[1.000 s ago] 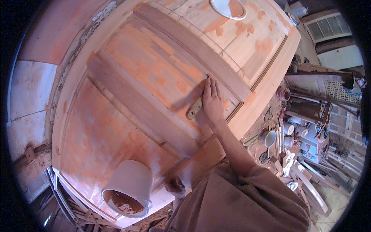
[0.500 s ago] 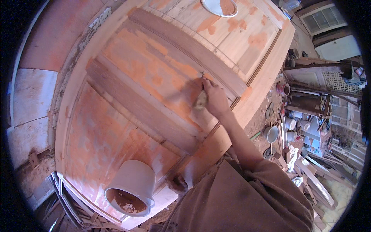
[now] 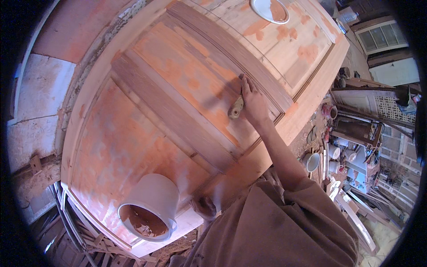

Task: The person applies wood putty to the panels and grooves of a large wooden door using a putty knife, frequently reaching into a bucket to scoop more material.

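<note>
My right hand (image 3: 255,105) is closed round a hand tool with a pale, stained, rounded handle (image 3: 236,108). Its tip presses near the upper right of the door's middle panel, and the fingers partly hide the working end. Orange-brown filler patches (image 3: 171,73) mark that panel of the big wooden door (image 3: 155,120), which lies flat before me. By the door's near edge, in shadow, is my left hand (image 3: 204,207); its fingers do not show clearly. Close to it, a white bucket (image 3: 155,191) on the near panel holds orange-brown material.
A round white lid (image 3: 270,10) smeared with filler lies on the far panel. Off the door's right side are a pale bucket (image 3: 311,162), wood offcuts (image 3: 356,220) and a window frame (image 3: 382,35). Wooden strips (image 3: 73,227) are piled at the lower left.
My right hand has slid slightly up the panel with the tool, and the handle now leans differently. The whole view has shifted a little; the bucket and lid keep their places on the door.
</note>
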Tool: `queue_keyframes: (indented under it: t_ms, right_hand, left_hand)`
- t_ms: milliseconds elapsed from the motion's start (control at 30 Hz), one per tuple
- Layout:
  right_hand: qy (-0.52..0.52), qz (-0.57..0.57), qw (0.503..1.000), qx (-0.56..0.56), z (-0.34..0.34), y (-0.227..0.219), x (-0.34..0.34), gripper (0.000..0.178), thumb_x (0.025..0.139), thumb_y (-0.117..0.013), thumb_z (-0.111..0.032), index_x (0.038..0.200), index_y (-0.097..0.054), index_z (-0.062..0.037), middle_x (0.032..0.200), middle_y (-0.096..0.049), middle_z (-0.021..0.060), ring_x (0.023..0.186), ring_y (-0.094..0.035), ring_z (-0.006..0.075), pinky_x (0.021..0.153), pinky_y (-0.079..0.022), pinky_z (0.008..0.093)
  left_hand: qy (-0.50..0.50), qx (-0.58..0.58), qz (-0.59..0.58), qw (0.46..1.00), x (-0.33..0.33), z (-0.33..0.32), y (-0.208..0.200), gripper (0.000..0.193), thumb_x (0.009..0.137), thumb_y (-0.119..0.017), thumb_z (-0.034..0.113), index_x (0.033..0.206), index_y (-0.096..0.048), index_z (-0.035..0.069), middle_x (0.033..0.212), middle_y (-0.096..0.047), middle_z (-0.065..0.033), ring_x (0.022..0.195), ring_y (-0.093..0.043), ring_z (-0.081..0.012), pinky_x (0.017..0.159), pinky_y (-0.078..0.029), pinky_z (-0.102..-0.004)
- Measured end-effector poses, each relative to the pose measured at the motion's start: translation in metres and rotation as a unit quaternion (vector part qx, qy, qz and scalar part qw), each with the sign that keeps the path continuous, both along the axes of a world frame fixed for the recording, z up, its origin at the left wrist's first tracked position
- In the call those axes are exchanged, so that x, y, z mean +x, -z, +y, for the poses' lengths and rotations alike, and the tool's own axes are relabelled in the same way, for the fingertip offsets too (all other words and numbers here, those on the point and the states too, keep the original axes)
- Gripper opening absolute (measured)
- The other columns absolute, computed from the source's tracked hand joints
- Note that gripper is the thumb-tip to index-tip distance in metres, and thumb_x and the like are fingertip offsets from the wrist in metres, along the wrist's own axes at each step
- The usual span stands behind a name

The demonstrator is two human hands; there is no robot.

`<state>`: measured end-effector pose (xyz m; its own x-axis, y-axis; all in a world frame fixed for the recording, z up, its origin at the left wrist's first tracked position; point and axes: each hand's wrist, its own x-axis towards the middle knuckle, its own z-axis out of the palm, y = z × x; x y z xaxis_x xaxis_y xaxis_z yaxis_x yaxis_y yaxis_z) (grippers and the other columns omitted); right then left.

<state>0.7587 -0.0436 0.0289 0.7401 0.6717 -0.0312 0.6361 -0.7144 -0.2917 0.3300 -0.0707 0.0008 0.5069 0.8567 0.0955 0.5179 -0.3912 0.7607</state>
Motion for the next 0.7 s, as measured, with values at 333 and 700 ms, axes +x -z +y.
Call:
queue_keyframes:
  t_ms: [333,700]
  right_hand:
    - [0.021,-0.120,0.991,-0.049,0.012,0.033,-0.021,0.052,0.092,-0.052,-0.008,0.138,-0.042,0.0132,0.146,-0.043,0.0323,0.133,-0.048,0.0457,0.104,-0.050,0.0459]
    - [0.028,0.133,0.989,-0.061,-0.002,-0.055,0.016,0.042,0.086,-0.060,-0.006,0.127,-0.056,0.0020,0.120,-0.065,0.0212,0.108,-0.066,0.0333,0.089,-0.054,0.0420]
  left_hand:
    - [0.007,-0.007,0.009,1.000,-0.001,0.002,-0.002,0.031,0.097,-0.059,0.031,0.101,-0.060,0.000,0.089,-0.060,-0.0180,0.080,-0.056,-0.0379,0.073,-0.044,-0.0477]
    - [0.012,0.011,0.009,1.000,0.017,0.004,-0.007,0.031,0.097,-0.059,0.031,0.100,-0.060,0.001,0.089,-0.060,-0.0179,0.080,-0.056,-0.0382,0.073,-0.043,-0.0481]
